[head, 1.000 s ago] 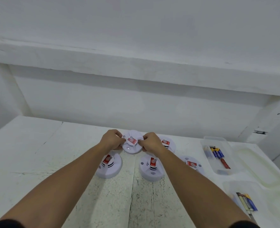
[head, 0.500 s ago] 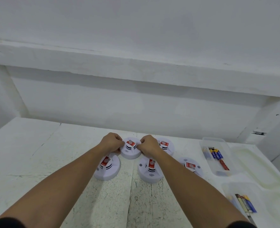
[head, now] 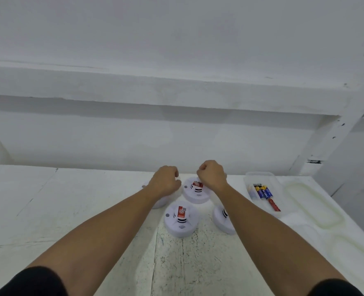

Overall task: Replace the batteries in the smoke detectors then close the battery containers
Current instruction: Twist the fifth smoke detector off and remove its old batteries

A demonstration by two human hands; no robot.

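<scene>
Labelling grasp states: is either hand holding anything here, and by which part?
Cannot tell. Left hand and right hand are curled either side of the far smoke detector; fingertips hidden.

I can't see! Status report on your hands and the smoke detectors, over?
Left hand, right hand: curled, grip unclear. Middle detector on table, label up. Batteries in tub, right side.

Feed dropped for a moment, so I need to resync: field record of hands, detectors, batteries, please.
detectors: four round white plastic smoke detectors
nearest detector: free of both hands
far detector: below right hand
left hand: fingers curled over a half-hidden detector; grip unclear
right hand: fingers curled; contents hidden
fourth detector: partly behind right forearm
batteries: in clear plastic tub, right side
</scene>
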